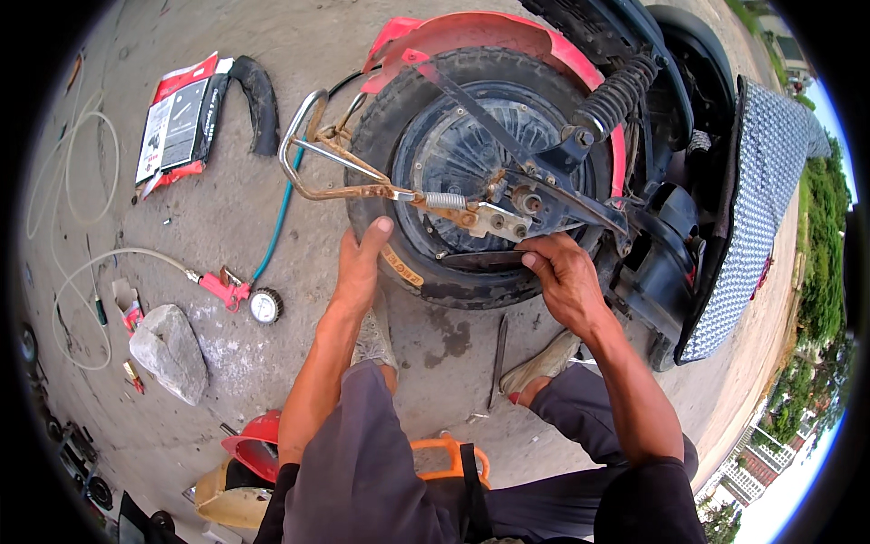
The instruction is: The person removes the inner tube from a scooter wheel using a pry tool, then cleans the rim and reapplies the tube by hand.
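A scooter's rear wheel lies before me, its black tyre [453, 288] around a dusty dark hub [444, 150]. My left hand [362, 258] grips the tyre's near left side, thumb on the sidewall and fingers mostly hidden behind the tread. My right hand [564, 272] is closed around the right end of a flat dark tyre lever [485, 260], which lies along the near rim edge between hub and tyre. Above it sit a rusty bracket with a spring [446, 200] and a chrome stand [299, 136]. Another long dark lever [499, 358] rests on the ground between my feet.
Left on the concrete are a pink tyre inflator with gauge [227, 288], its coiled hose [118, 163], a grey stone [169, 354], a printed bag [181, 122] and a black curved rubber piece [257, 104]. A red helmet [256, 444] is near my left leg. The scooter body and quilted cover [761, 208] stand right.
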Demonstrator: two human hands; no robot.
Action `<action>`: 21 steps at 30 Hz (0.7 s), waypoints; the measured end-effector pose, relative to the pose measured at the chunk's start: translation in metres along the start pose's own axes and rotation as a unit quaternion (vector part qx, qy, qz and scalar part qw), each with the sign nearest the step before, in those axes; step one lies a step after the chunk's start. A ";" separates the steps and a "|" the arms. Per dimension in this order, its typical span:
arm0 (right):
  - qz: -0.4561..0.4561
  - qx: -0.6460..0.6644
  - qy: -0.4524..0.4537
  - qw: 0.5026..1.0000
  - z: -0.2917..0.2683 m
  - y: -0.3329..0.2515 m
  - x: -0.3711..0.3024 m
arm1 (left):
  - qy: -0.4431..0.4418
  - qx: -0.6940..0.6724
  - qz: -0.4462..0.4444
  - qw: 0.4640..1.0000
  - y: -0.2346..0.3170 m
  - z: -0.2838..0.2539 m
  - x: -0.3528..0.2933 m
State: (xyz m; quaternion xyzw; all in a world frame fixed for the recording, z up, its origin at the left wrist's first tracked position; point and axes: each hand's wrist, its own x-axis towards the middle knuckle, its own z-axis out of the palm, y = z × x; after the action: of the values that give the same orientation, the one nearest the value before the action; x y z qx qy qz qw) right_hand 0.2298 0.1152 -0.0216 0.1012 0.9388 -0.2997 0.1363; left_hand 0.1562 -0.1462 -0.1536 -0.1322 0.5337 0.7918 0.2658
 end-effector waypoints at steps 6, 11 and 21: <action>0.020 0.007 -0.047 0.999 -0.006 -0.002 0.009 | 0.006 0.003 -0.015 1.000 0.000 -0.003 0.000; 0.028 0.032 -0.045 0.998 -0.010 0.005 0.010 | 0.005 -0.004 -0.005 1.000 0.004 0.002 -0.002; 0.028 0.014 -0.041 0.999 -0.002 -0.006 0.009 | 0.000 -0.017 -0.018 1.000 0.008 0.008 -0.003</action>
State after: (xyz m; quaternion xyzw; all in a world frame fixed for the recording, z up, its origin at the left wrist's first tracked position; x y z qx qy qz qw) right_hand 0.2194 0.1125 -0.0199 0.1170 0.9250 -0.3128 0.1812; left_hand 0.1544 -0.1420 -0.1430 -0.1459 0.5176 0.7960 0.2778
